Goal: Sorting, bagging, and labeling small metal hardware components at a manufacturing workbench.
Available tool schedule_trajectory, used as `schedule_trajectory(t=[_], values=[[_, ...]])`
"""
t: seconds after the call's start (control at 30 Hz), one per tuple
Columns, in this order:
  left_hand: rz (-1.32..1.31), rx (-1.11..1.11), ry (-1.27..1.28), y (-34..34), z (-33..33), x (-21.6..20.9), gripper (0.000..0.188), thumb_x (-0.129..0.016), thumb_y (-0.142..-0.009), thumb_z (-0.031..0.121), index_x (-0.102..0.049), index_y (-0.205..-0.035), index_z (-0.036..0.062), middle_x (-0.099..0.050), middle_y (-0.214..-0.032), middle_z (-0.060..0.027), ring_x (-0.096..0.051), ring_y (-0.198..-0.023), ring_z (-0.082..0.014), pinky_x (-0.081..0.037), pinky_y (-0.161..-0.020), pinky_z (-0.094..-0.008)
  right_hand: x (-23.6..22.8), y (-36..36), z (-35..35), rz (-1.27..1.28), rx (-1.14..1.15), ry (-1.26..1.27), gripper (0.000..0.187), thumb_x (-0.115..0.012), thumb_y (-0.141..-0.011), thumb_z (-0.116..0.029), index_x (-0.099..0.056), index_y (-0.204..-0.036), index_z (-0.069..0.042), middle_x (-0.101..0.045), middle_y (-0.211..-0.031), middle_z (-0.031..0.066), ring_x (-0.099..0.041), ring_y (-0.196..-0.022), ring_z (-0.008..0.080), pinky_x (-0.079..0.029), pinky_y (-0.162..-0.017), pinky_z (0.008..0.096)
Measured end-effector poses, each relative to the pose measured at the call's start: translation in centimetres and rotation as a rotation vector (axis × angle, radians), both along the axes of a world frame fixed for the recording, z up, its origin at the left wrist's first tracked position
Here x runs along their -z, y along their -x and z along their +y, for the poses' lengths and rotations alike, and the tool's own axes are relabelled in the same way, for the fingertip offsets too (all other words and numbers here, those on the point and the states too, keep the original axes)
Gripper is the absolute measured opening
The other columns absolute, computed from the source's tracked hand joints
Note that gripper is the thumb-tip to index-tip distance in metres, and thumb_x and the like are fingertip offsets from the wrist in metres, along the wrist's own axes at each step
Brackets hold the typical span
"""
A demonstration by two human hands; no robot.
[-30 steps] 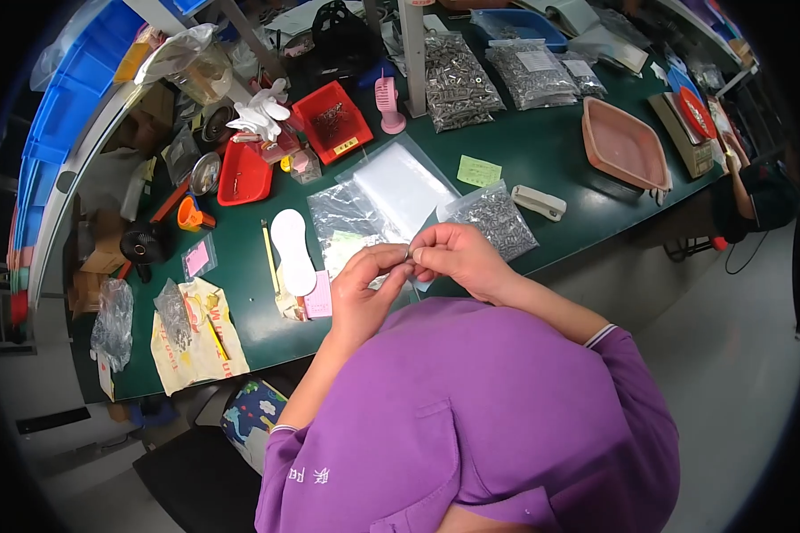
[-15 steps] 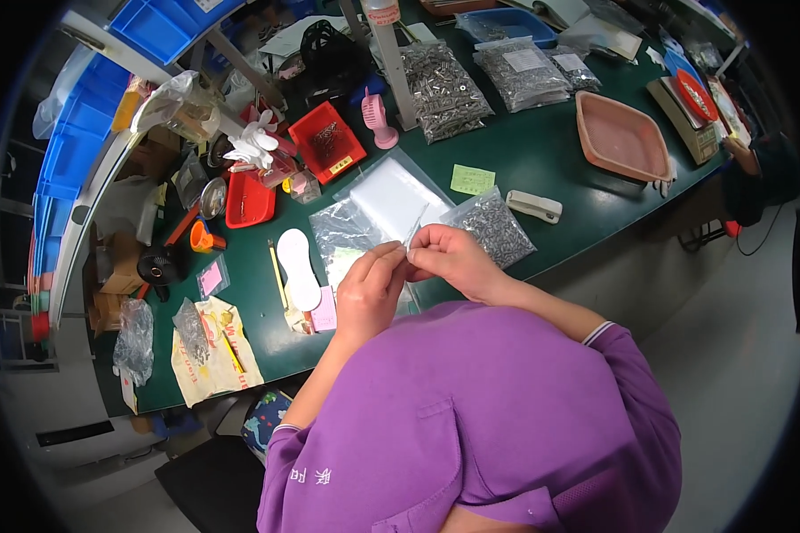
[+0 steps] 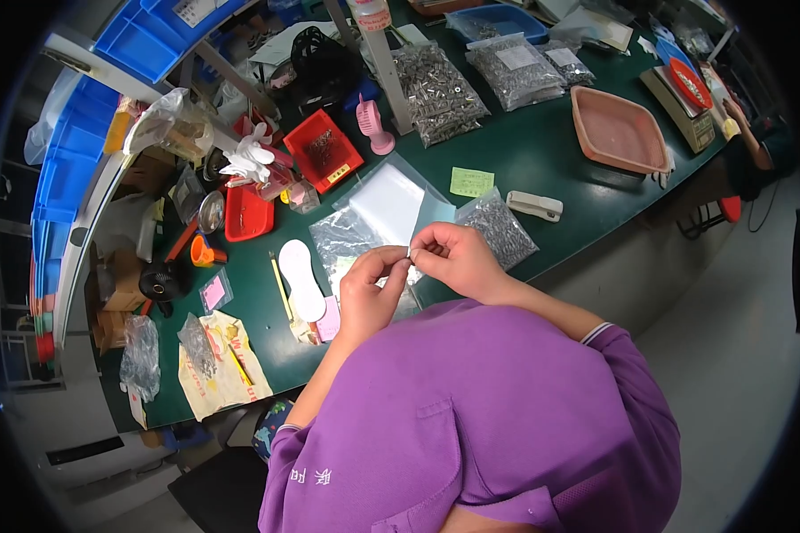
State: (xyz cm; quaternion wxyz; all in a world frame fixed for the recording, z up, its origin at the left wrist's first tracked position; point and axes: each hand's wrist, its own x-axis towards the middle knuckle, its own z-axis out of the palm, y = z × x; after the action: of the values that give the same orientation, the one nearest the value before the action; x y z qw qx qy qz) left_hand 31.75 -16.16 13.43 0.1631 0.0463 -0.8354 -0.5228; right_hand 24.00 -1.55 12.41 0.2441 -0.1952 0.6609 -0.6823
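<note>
The left hand (image 3: 370, 286) and right hand (image 3: 462, 265) pinch one tiny pale thing (image 3: 409, 253) between them, mostly hidden by fingers and hard to make out, near one partly covered bag of grey bits (image 3: 503, 235), one green note (image 3: 472, 182) and two red trays (image 3: 249, 215).

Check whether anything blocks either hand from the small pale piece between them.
Nothing visible does. The left hand and right hand meet at the small pale piece, pinching it, though they hide most of it. The clear bag of small metal parts lies beyond the right hand, not between.
</note>
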Motion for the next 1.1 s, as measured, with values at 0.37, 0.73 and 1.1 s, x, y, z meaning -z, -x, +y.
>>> schedule_trajectory(t=[0.37,0.73,1.1], values=[[0.218,0.069,0.419,1.2,-1.0,0.5,0.016,-0.067,-0.075,-0.004,-0.063,-0.09,0.0025,-0.065,-0.089,-0.0122,-0.065,-0.079,-0.0277,-0.052,-0.068,-0.0309,0.7,1.2,-0.4,-0.006,-0.04,-0.133,0.009,-0.064,-0.08,-0.006,-0.063,-0.083,0.002,-0.064,-0.074,0.0026,-0.059,-0.069,0.0058,-0.048,-0.063,0.0209],[-0.12,-0.029,-0.185,1.2,-1.3,2.6,0.009,-0.066,-0.079,0.0,-0.065,-0.089,-0.0003,-0.066,-0.085,-0.0083,-0.064,-0.073,-0.0138,-0.052,-0.067,-0.0245,0.1,1.4,-0.6,0.266,-0.016,-0.235,0.009,-0.065,-0.077,-0.008,-0.063,-0.083,-0.001,-0.066,-0.072,0.0045,-0.063,-0.067,0.0098,-0.05,-0.062,0.024],[-0.271,-0.147,-0.654,1.5,-3.8,5.4,0.009,-0.056,-0.084,0.002,-0.056,-0.091,-0.0038,-0.063,-0.082,-0.0088,-0.065,-0.072,-0.0153,-0.055,-0.067,-0.0281,2.2,3.4,-1.2,0.544,0.051,-0.396,0.01,-0.062,-0.071,-0.018,-0.06,-0.073,-0.008,-0.063,-0.069,0.0076,-0.063,-0.064,0.0267,-0.049,-0.057,0.0365]])
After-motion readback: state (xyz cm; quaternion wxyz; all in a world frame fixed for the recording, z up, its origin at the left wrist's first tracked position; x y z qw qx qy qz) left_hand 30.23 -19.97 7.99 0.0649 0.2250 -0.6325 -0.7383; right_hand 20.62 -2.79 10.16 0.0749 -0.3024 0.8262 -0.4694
